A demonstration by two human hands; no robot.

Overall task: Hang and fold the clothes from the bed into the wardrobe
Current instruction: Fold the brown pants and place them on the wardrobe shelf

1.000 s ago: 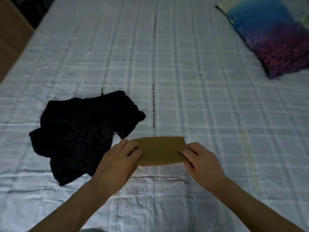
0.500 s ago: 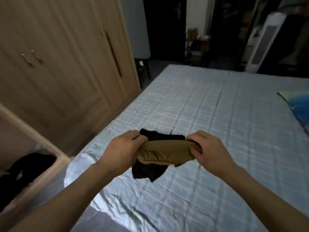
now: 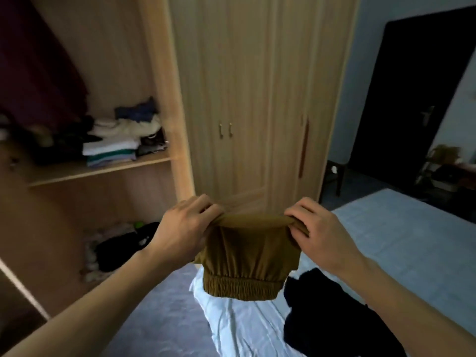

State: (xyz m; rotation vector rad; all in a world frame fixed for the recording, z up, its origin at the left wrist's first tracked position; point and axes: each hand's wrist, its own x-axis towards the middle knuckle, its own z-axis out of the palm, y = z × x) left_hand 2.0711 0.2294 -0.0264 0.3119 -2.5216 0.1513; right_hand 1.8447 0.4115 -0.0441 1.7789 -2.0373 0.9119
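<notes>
Beside an open wardrobe [image 3: 164,81] with stacked clothes [image 3: 113,145] on its shelf, left hand [image 3: 184,229] and right hand [image 3: 318,230] pinch folded brown shorts [image 3: 244,256] above the bed's [image 3: 401,243] corner; level, unslackened grips should preserve the fold.

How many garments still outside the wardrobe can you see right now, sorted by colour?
Brown: 1, the folded brown garment, held up by the left hand and right hand.
Black: 1, the black garment lying crumpled on the bed.
Total: 2.
</notes>
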